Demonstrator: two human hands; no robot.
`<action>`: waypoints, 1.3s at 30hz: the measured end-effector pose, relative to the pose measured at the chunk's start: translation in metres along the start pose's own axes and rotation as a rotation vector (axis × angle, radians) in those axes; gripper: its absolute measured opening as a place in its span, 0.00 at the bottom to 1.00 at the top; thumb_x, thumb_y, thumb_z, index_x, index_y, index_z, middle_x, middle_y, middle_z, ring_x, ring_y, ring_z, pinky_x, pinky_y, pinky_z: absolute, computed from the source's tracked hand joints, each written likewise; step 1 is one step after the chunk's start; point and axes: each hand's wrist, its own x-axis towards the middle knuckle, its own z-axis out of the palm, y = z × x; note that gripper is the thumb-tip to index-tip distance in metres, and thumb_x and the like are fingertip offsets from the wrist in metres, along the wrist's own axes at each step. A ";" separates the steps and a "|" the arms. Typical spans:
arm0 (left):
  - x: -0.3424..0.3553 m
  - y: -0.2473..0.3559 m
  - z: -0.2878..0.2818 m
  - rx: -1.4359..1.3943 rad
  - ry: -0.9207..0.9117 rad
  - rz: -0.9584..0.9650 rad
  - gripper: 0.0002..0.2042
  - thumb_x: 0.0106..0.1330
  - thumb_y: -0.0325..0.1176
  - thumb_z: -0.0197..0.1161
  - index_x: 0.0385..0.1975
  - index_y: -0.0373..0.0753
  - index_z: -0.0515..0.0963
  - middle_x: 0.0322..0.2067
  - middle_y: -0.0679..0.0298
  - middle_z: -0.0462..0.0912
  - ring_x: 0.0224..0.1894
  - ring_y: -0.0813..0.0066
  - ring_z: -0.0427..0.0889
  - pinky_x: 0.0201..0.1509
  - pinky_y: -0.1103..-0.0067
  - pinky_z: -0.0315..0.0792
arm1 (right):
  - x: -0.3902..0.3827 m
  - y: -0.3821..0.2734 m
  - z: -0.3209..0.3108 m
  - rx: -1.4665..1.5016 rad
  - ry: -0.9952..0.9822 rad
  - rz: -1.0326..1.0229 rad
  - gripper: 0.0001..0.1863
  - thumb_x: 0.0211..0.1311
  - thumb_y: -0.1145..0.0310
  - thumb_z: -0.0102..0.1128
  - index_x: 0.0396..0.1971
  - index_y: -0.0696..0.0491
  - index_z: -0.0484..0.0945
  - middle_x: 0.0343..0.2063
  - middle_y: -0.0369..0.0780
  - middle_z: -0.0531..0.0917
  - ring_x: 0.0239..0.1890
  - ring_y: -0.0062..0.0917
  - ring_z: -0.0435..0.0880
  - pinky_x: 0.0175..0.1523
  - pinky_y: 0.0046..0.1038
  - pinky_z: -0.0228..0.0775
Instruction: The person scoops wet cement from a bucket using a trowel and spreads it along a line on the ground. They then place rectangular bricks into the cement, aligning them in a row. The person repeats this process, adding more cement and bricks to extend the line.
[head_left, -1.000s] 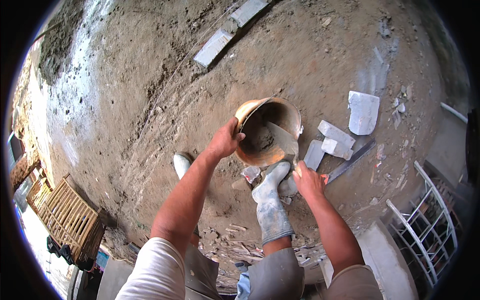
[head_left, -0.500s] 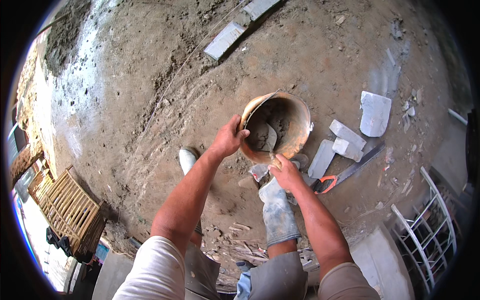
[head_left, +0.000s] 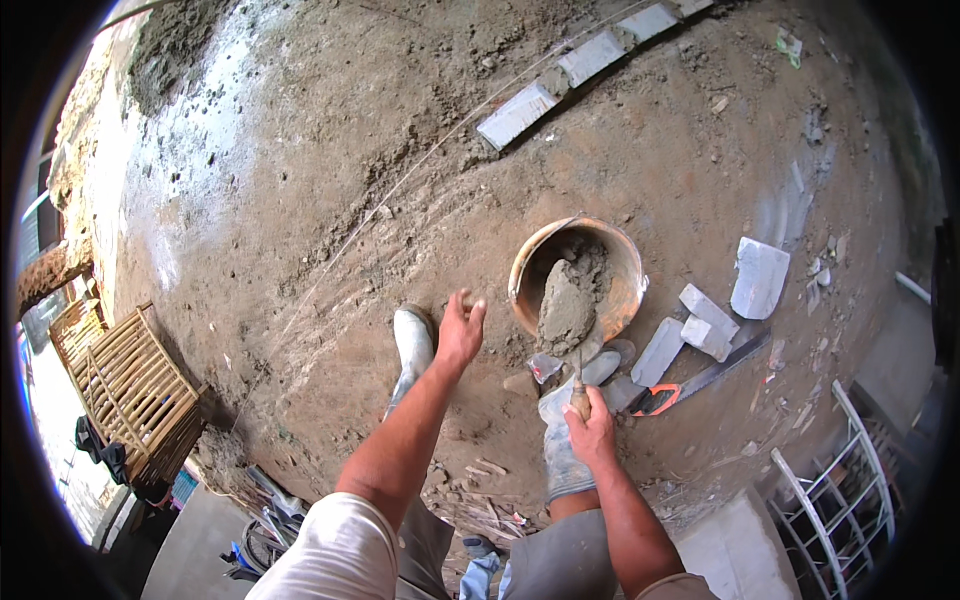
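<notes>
My right hand is closed around the wooden handle of a trowel. A thick heap of wet grey mortar covers its blade, held over the near side of a round, rust-stained bucket. More mortar shows inside the bucket, and a thin wire bail lies by its rim. To the left of the bucket, my left hand hangs free of it, fingers apart and holding nothing. Just right of my left hand's forearm and below the bucket lies a crumpled clear plastic scrap.
Pale block pieces and a larger block lie right of the bucket, beside a handsaw. Beyond, a row of blocks follows a stretched string. A bamboo rack stands left, a metal frame right.
My left hand has let go of the bucket rim and moved away from it. My right hand has drawn the trowel up and toward me, its blade now heaped with mortar. The view has shifted.
</notes>
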 end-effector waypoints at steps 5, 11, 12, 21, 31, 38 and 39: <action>-0.128 -0.028 -0.037 0.310 -0.427 -0.254 0.20 0.68 0.44 0.60 0.53 0.38 0.75 0.52 0.44 0.79 0.54 0.49 0.80 0.59 0.63 0.73 | -0.006 -0.073 0.066 0.431 -0.014 0.116 0.18 0.62 0.73 0.60 0.50 0.53 0.66 0.24 0.37 0.76 0.14 0.19 0.75 0.18 0.25 0.68; -0.194 -0.029 -0.054 0.467 -0.749 -0.268 0.24 0.69 0.47 0.56 0.60 0.41 0.69 0.60 0.44 0.72 0.60 0.43 0.74 0.65 0.60 0.68 | 0.084 -0.158 0.175 0.646 0.005 0.197 0.11 0.65 0.74 0.55 0.42 0.52 0.62 0.22 0.37 0.72 0.14 0.21 0.73 0.17 0.25 0.67; -0.193 -0.029 -0.057 0.480 -0.795 -0.259 0.25 0.69 0.48 0.55 0.61 0.42 0.68 0.61 0.44 0.71 0.61 0.43 0.73 0.66 0.60 0.67 | 0.101 -0.169 0.193 0.644 0.027 0.220 0.12 0.66 0.73 0.55 0.43 0.52 0.62 0.23 0.37 0.72 0.14 0.21 0.73 0.16 0.25 0.67; -0.188 -0.048 -0.042 0.395 -1.019 -0.158 0.30 0.69 0.50 0.54 0.67 0.40 0.62 0.63 0.43 0.67 0.66 0.41 0.67 0.69 0.57 0.65 | 0.223 -0.117 0.274 -0.017 0.089 0.186 0.23 0.66 0.66 0.54 0.54 0.59 0.59 0.32 0.52 0.79 0.24 0.36 0.82 0.25 0.37 0.75; -0.182 -0.031 -0.052 0.352 -1.000 -0.187 0.30 0.68 0.51 0.55 0.66 0.44 0.64 0.63 0.44 0.67 0.65 0.41 0.68 0.68 0.57 0.65 | 0.198 -0.106 0.250 0.201 -0.033 0.111 0.13 0.73 0.58 0.51 0.40 0.52 0.65 0.19 0.36 0.73 0.14 0.21 0.75 0.16 0.27 0.70; -0.196 -0.081 -0.014 0.326 -1.041 -0.062 0.32 0.68 0.51 0.56 0.68 0.42 0.62 0.66 0.43 0.65 0.67 0.41 0.66 0.70 0.58 0.63 | 0.239 -0.102 0.306 0.067 -0.146 0.209 0.29 0.72 0.54 0.49 0.65 0.56 0.57 0.26 0.46 0.78 0.15 0.30 0.78 0.20 0.35 0.73; -0.198 -0.090 -0.004 0.314 -1.059 -0.013 0.32 0.68 0.51 0.56 0.68 0.42 0.62 0.65 0.43 0.66 0.66 0.41 0.66 0.70 0.58 0.63 | 0.242 -0.100 0.297 0.069 -0.122 0.186 0.29 0.72 0.54 0.49 0.63 0.57 0.58 0.27 0.47 0.79 0.15 0.31 0.78 0.20 0.35 0.73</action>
